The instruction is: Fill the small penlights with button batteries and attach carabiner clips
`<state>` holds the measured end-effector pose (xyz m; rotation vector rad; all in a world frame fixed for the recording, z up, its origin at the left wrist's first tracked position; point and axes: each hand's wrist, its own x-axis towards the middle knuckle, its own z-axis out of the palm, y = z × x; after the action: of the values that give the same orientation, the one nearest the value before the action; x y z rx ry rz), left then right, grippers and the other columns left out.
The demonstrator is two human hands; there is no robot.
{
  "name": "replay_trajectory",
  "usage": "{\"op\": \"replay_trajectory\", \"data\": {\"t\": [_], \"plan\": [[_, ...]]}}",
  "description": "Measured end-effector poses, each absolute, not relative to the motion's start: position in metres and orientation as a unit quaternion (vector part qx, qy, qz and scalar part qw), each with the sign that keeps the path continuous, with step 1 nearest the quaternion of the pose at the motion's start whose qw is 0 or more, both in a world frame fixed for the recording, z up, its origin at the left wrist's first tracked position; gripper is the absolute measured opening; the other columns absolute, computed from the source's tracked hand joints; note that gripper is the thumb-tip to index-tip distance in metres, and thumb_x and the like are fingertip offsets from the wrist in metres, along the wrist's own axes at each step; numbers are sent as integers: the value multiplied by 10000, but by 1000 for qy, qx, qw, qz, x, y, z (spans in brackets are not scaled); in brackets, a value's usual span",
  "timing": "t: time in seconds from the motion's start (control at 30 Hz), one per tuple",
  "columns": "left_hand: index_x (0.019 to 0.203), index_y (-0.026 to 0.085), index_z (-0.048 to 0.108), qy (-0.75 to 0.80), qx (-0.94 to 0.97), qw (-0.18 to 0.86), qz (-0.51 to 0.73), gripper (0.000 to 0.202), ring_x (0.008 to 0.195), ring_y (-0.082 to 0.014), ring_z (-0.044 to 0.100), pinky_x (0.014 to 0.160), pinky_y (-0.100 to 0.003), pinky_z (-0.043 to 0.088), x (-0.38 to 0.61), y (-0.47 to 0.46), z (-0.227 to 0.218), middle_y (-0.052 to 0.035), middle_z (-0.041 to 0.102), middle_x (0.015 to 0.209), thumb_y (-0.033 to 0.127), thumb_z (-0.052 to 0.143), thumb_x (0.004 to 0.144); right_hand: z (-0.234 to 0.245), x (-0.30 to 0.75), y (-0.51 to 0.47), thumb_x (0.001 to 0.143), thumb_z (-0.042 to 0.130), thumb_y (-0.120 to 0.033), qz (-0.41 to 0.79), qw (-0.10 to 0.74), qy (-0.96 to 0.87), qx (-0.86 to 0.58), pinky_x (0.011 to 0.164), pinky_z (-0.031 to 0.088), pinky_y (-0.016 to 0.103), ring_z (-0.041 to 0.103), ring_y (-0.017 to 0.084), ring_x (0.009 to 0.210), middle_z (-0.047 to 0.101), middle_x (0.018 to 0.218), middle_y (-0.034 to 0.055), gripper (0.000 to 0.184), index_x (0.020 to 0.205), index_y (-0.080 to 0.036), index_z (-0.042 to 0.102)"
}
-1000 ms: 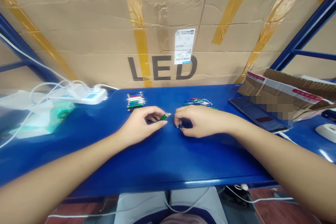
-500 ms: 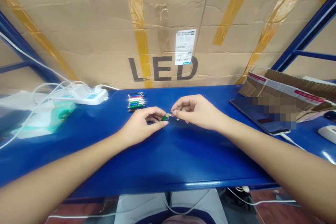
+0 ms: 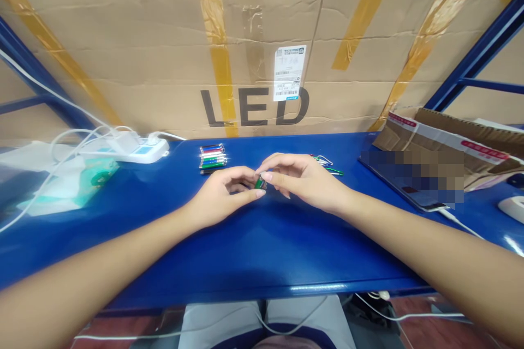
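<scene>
A short green metal tube (image 3: 258, 181) with a shiny end, like the barrel of a mini flashlight, is held over the table between thumb and fingers of my left hand (image 3: 227, 193). My right hand (image 3: 305, 177) is pinched closed at the tube's end, its thumb and fingertip touching there. Whatever small part those fingertips hold is hidden. Left of the hands lies a neat row of several coloured tubes (image 3: 212, 158) with silver ends. Partly covered by my right hand, a few metal clips (image 3: 325, 160) and a green slim piece (image 3: 335, 172) lie behind it.
A white power strip (image 3: 149, 151) with cables and a green tissue pack (image 3: 88, 182) are at left. At right lie a phone (image 3: 393, 180), partly blurred out, and an open cardboard box (image 3: 442, 139). A large LED carton (image 3: 164, 54) stands behind the blue table (image 3: 262, 251).
My right hand has moved left and closed in on the tube's end. The small silver piece it pinched is no longer visible. The clips behind the hand now show.
</scene>
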<state>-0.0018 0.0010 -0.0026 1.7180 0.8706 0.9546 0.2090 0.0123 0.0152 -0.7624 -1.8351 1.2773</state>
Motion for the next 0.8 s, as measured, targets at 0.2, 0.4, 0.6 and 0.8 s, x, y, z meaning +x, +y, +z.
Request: {"op": "replay_trajectory", "data": {"t": [0.2, 0.4, 0.6, 0.8], "plan": [[912, 138, 694, 353, 664, 518, 408, 221, 820, -120, 651, 789, -242, 537, -1, 1, -2, -22, 706, 871, 245, 815, 761, 10, 210, 15, 855, 726, -401, 515, 391, -705, -291, 514, 399, 239, 502, 87, 582, 674, 819, 15, 248, 985, -190, 725], [951, 139, 715, 338, 605, 607, 389, 241, 778, -131, 682, 732, -253, 576, -2, 0, -3, -37, 737, 864, 281, 811, 782, 12, 211, 18, 820, 764, -390, 560, 391, -675, -278, 514, 426, 228, 522, 94, 605, 688, 797, 11, 251, 972, -192, 743], [968, 141, 757, 317, 569, 672, 353, 248, 744, -126, 694, 687, -238, 593, -3, -1, -3, -57, 738, 890, 324, 799, 805, 12, 214, 23, 804, 779, -376, 565, 378, -680, -275, 502, 409, 225, 530, 92, 612, 718, 849, 29, 255, 972, -185, 757], [964, 132, 772, 266, 524, 764, 268, 240, 684, -114, 679, 610, -202, 575, -5, -2, 3, -60, 717, 823, 317, 793, 813, 25, 224, 26, 818, 764, -367, 491, 317, -781, -222, 678, 506, 283, 638, 143, 752, 731, 873, 53, 233, 911, -153, 761]]}}
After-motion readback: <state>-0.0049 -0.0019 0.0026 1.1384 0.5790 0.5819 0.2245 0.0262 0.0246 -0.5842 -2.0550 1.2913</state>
